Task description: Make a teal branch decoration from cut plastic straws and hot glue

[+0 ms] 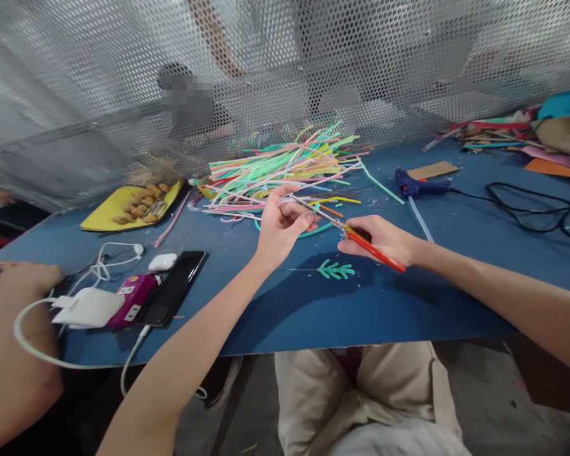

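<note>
My right hand (pixel 382 237) is closed around a pair of scissors (pixel 379 251) with orange-red handles, its blades pointing left towards my other hand. The fingers of my left hand (pixel 285 221) are pinched at the blades, on what looks like a teal pipe cleaner (pixel 317 208); its held end is partly hidden. Below the hands, a small teal leaf-shaped piece (pixel 336 270) made of short fuzzy strips lies on the blue table (pixel 285 316), with a thin wire running left from it. Behind my hands spreads a pile of many-coloured pipe cleaners (pixel 280 166).
To the right sit a blue glue gun (pixel 422 185) with a black cord (pixel 517 206) and a cardboard piece (pixel 432 170). On the left are a yellow tray (pixel 95 215) of peanuts, a phone (pixel 178 288), a charger (pixel 95 307) and another person's arm (pixel 21 329). A perforated metal screen (pixel 266 82) stands behind.
</note>
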### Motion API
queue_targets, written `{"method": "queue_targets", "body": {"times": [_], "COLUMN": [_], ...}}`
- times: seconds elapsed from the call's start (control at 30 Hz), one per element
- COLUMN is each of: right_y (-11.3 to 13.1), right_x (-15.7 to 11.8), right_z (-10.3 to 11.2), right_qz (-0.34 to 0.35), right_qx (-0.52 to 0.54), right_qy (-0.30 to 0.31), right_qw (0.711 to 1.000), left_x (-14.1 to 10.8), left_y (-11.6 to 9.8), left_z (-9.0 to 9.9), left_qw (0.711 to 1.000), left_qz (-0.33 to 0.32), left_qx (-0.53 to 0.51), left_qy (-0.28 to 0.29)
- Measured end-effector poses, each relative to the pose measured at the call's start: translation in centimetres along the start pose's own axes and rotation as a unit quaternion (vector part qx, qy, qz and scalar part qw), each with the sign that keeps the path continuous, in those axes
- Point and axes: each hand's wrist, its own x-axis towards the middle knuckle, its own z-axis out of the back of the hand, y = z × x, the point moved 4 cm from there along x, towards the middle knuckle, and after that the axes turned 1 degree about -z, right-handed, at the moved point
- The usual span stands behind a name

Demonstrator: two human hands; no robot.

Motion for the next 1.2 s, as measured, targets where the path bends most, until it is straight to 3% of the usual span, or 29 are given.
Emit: {"method": "queue_targets", "body": {"times": [0.27,0.43,0.6,0.87,1.2], "right_y": [0.5,0.6,0.7,0.8,0.8], "right_x": [-0.3,-0.3,-0.3,-0.4,-0.3], "right_z": [0.6,0.5,0.5,0.4,-0.2], "right_qz": [-0.011,-0.025,0.000,0.010,0.033], "right_qx": [-0.045,-0.076,-0.084,-0.062,-0.056], "right_qy": [-0.076,-0.091,-0.104,-0.102,-0.068], "right_qw": [0.996,0.993,0.991,0.993,0.996], "left_x": [0.1,-0.2,-0.6,-0.8,-1.2], "left_y": [0.2,-0.9,-2.8,-3.9,-4.0], "left_z": [0.7,0.2,-1.0,-1.1,-1.1], "left_qw": [1.000,0.987,0.928,0.903,0.909], "left_qz": [-0.013,-0.038,-0.139,-0.199,-0.210], "left_qx": [-0.011,0.147,0.344,0.378,0.360], "left_qy": [-0.024,0.056,0.047,0.052,0.006]}}
